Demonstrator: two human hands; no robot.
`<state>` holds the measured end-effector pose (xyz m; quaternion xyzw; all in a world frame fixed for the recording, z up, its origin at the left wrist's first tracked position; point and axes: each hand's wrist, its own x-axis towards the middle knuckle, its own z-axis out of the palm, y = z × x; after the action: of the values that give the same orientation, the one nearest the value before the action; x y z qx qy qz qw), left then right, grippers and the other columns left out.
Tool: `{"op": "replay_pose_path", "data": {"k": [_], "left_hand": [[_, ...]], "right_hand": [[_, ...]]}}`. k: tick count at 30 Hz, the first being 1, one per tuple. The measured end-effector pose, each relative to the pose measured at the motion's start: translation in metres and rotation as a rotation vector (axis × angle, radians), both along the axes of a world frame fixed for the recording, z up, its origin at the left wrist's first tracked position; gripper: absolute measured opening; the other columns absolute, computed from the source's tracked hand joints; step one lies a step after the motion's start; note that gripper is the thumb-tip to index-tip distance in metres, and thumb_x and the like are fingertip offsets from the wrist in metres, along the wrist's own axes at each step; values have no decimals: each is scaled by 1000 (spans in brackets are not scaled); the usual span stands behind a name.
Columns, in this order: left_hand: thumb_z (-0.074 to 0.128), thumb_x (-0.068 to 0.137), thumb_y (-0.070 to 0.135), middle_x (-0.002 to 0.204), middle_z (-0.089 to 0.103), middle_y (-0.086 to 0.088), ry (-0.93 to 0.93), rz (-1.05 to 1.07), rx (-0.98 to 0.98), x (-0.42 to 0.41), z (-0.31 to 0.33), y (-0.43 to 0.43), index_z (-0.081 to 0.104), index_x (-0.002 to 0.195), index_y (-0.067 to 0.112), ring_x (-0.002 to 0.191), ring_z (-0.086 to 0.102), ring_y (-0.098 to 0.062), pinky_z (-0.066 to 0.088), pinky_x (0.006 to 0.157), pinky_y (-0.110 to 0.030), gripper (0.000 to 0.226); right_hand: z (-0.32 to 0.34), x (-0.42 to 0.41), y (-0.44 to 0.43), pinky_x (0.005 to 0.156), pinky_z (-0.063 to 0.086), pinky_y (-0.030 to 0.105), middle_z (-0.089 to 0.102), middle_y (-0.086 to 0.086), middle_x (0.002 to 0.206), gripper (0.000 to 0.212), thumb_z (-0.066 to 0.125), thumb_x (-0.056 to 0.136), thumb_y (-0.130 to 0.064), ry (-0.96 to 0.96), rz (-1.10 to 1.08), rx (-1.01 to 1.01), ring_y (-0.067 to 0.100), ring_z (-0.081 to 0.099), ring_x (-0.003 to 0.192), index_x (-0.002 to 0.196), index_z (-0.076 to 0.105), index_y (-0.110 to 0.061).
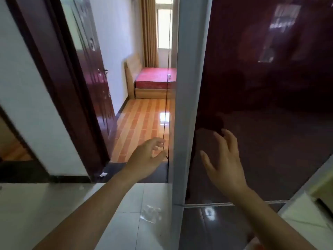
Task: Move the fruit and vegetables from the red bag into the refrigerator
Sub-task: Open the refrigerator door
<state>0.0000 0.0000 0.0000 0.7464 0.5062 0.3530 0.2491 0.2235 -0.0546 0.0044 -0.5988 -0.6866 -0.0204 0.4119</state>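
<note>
A: Step in hand?

B: We judge it as opening the fridge. The dark maroon glossy refrigerator door (270,105) looks shut, and nothing is loaded yet.

A: Hands?

B: Both are empty. The left hand (146,157) has loosely curled fingers gripping nothing, at the left of the pale grey side strip (189,87) of the fridge. Its fingertips are right at a thin black cable (166,105) hanging beside that strip; we cannot tell if they touch it. The right hand (225,163) has its fingers spread and relaxed, back of the hand toward us, close in front of the door face. We cannot tell if there is contact.

A: Arm pose?

B: Both forearms reach forward and up from the bottom of the view, left from lower left and right from lower right. The left wrist is straight and the right wrist is bent slightly inward.

A: How do we do it well?

B: We would hook the left fingers round the door edge, not the cable. Pull smoothly and swing the door wide so both hands are free for carrying. Watch the seam above the lower dark door panel (225,224), because we want the upper compartment.

A: Where is the red bag?

B: Not plainly in view. A reddish sliver (256,247) at the bottom edge by the right forearm could be it, but we cannot tell. No fruit or vegetables are visible.

A: Anything else?

B: White tiled floor (54,213) below.
</note>
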Motion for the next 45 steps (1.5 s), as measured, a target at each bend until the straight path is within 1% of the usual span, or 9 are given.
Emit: {"op": "replay_pose_path", "data": {"k": [6,11,20,26,29,34,39,42,45], "left_hand": [[53,91,38,117,54,18,64,-307,-160,-17,5,80,46,127,31,108,52,-2,43,92,-24,38],[55,89,41,121,54,15,104,-561,-180,-8,8,119,47,126,30,112,50,-2,44,100,-33,39],[59,83,44,112,63,8,8,-724,-221,-12,-8,127,54,117,21,102,60,-9,49,93,-38,41],[59,89,28,115,58,15,-110,-706,-281,-8,-18,115,50,122,25,100,54,3,41,84,-14,35],[59,89,28,115,57,16,-153,-642,-318,-13,-28,110,50,122,26,107,51,5,41,85,-14,34],[60,88,31,116,59,17,-252,-534,-383,-1,-37,93,49,121,33,110,54,0,46,89,-19,35],[61,80,49,112,63,14,-398,-334,-504,15,-47,85,54,114,37,107,59,-8,48,95,-36,37],[55,91,30,90,63,15,-546,-191,-574,23,-37,74,59,98,27,89,59,-8,50,77,-22,9],[48,94,35,93,56,21,-440,-124,-430,30,-23,61,55,111,25,86,52,4,41,60,1,21]], "right_hand": [[-7,-45,26,105,38,37,5,-9,151,77,52,82,-49,125,-250,15,18,20,140,146,23,-17],[-4,-86,51,96,16,5,-26,-21,150,82,45,88,-55,158,-342,6,-22,-15,129,147,-8,-30],[-19,-97,68,94,7,2,-24,-20,152,71,31,90,-54,127,-477,9,-13,-12,137,145,-12,-38],[-30,-82,67,91,8,-11,-16,-6,156,72,34,92,-49,53,-515,21,1,-7,143,148,-4,-26],[-42,-84,70,100,10,-5,-23,-11,154,75,36,92,-50,0,-501,34,8,-8,144,147,-8,-27],[-55,-69,72,114,25,49,-26,-15,152,76,37,91,-53,-76,-528,70,16,-7,145,147,-10,-31],[-62,-55,75,114,22,49,-14,-4,157,74,41,91,-50,-87,-464,101,18,-5,145,149,-1,-29],[-62,-39,69,108,29,53,5,5,155,68,40,90,-50,-185,-428,52,24,8,143,147,14,-23],[-61,-17,61,106,31,54,10,5,156,67,40,89,-51,-226,-405,26,27,9,143,147,19,-24]]}}
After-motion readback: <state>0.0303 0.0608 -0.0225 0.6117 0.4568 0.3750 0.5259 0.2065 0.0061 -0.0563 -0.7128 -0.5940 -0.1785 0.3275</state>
